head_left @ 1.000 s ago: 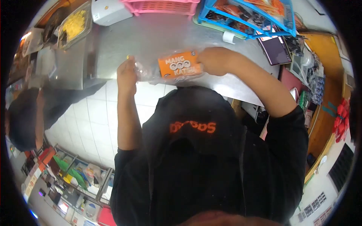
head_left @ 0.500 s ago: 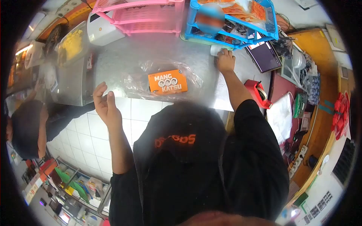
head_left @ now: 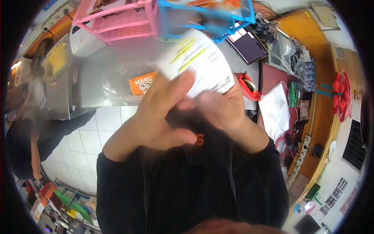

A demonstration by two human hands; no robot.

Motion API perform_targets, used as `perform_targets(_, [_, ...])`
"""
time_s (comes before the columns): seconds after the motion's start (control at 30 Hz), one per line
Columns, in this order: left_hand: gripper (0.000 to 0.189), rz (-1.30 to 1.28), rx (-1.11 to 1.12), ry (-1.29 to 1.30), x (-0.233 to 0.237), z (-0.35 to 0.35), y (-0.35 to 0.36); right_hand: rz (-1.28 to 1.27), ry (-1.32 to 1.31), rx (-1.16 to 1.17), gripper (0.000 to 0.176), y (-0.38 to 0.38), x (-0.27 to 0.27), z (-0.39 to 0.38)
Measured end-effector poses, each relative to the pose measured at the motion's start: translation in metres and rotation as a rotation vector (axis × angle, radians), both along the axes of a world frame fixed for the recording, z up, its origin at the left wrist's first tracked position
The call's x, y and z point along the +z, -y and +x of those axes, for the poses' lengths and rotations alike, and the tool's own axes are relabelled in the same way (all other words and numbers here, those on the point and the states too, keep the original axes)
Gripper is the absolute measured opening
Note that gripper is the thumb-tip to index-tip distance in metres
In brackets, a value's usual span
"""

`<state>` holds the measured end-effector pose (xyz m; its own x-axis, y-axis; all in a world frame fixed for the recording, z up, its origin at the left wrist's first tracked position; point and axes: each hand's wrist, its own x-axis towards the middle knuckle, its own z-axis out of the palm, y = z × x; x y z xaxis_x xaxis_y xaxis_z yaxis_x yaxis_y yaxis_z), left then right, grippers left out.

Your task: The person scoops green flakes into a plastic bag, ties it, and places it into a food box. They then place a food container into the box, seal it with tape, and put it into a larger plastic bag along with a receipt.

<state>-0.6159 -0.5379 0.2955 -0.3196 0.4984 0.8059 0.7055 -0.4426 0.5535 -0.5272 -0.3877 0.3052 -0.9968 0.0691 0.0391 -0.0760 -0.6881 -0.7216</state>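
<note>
While pinching white, yellow-marked paper [head_left: 212, 64] with right hand [head_left: 226, 111], holds left hand [head_left: 154, 117] spread, seemingly adjusting it; next probably requires steadiness.

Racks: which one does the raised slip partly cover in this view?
The blue rack: the slip overlaps its lower front. The pink rack, to its left, is clear of the slip.

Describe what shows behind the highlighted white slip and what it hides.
Behind the slip, parts of the blue rack and metal counter show around its edges. The stretch directly behind it is covered, so whatever lies there cannot be seen.
</note>
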Motion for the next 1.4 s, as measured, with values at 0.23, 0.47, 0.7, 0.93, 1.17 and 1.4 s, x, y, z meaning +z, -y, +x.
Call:
perform_targets(0.23, [0.059, 0.168, -0.192, 0.508, 0.042, 0.045, -0.043, 0.258, -0.172, -0.07, 0.046, -0.049, 0.015, 0.057])
perform_targets(0.47, [0.042, 0.171, 0.014, 0.427, 0.034, 0.099, -0.098, 0.298, -0.336, -0.176, 0.022, -0.107, 0.029, 0.087])
perform_targets(0.7, [0.079, 0.304, -0.134, 0.476, 0.069, 0.138, -0.16, 0.561, -0.469, -0.424, 0.036, -0.188, 0.102, 0.129])
perform_targets(0.93, [0.09, 0.123, -0.217, 0.407, 0.086, 0.186, -0.198, 0.878, -0.699, -0.264, 0.056, -0.228, 0.174, 0.146])
perform_targets(1.17, [0.085, -0.06, -0.325, 0.251, 0.102, 0.198, -0.211, 0.717, -0.626, -0.32, 0.058, -0.231, 0.172, 0.16])
perform_targets(1.4, [0.081, -0.072, -0.326, 0.173, 0.097, 0.187, -0.212, 0.454, -0.513, -0.476, 0.036, -0.282, 0.09, 0.149])
